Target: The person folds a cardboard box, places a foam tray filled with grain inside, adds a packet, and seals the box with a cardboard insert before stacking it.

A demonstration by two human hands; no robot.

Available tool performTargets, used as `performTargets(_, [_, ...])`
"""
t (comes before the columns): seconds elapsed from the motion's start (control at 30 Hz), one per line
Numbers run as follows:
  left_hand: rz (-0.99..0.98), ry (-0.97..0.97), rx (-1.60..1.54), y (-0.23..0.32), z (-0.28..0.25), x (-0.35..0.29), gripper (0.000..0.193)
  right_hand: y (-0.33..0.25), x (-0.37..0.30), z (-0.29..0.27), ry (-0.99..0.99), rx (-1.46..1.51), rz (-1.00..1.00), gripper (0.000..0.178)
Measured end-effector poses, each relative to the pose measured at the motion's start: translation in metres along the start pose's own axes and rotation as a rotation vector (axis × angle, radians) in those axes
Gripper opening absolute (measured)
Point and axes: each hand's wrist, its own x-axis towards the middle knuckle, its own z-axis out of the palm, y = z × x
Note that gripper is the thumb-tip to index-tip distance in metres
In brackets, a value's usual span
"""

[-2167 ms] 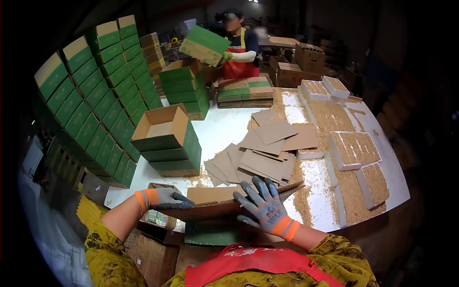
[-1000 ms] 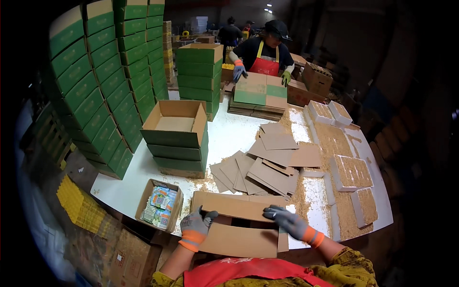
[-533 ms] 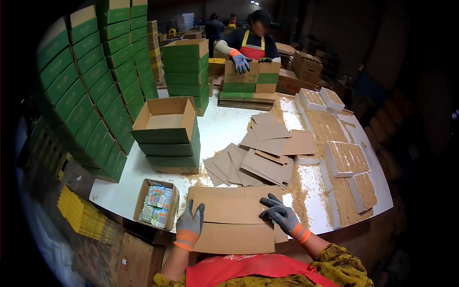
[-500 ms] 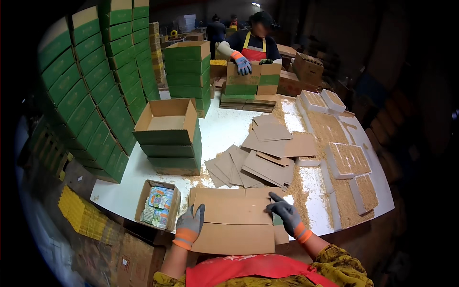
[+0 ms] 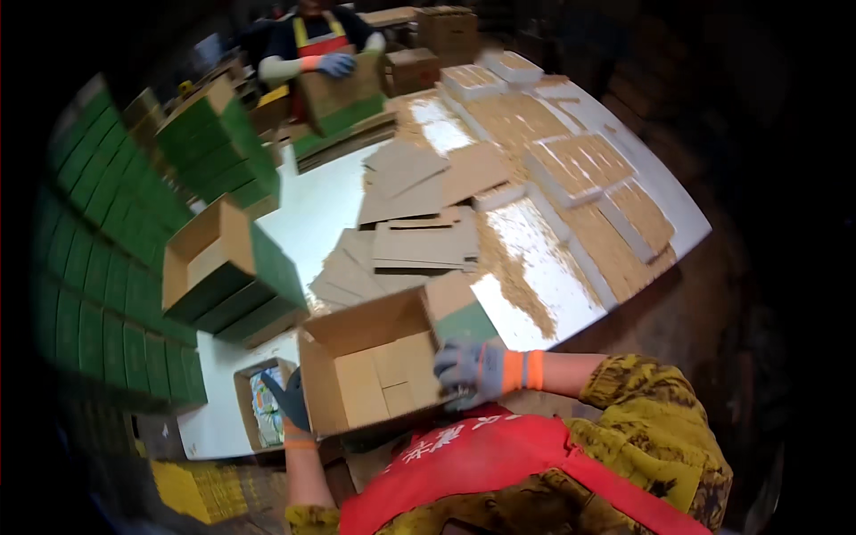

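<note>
An opened cardboard box [image 5: 374, 374] stands tilted in front of me, its plain brown inside facing up. A flap with a green band [image 5: 465, 323] spreads out from its right side. My right hand [image 5: 470, 367], in a grey and orange glove, curls round the box's right wall. Along the left wall is my left hand [image 5: 290, 406], gloved, thumb and finger spread apart, by the edge of a small carton [image 5: 245, 401]. Colourful printed cards [image 5: 266, 406] fill that carton.
Stacked green boxes [image 5: 236, 267] stand at the left, with taller stacks [image 5: 98, 294] beyond. Flat cardboard pieces [image 5: 410, 192] lie mid-table. White trays [image 5: 584, 165] with sawdust-like crumbs are at the right. Across the table a co-worker [image 5: 330, 53] handles a green-and-brown box [image 5: 348, 94].
The flat folded carton between my hands is now opened into a box. My right hand has moved down to its right wall, my left towards the card carton. The view has swung right.
</note>
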Motion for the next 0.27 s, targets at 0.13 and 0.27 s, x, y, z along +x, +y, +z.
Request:
performTargets(0.13, [0.186, 0.317, 1.315, 0.017, 0.096, 0.014, 0.043, 0.0, -0.04, 0.031, 0.152, 0.307, 0.056, 0.069])
performTargets(0.27, [0.26, 0.343, 1.746, 0.008, 0.0, 0.01, 0.03, 0.101, -0.157, 0.004, 1.225, 0.243, 0.802, 0.082])
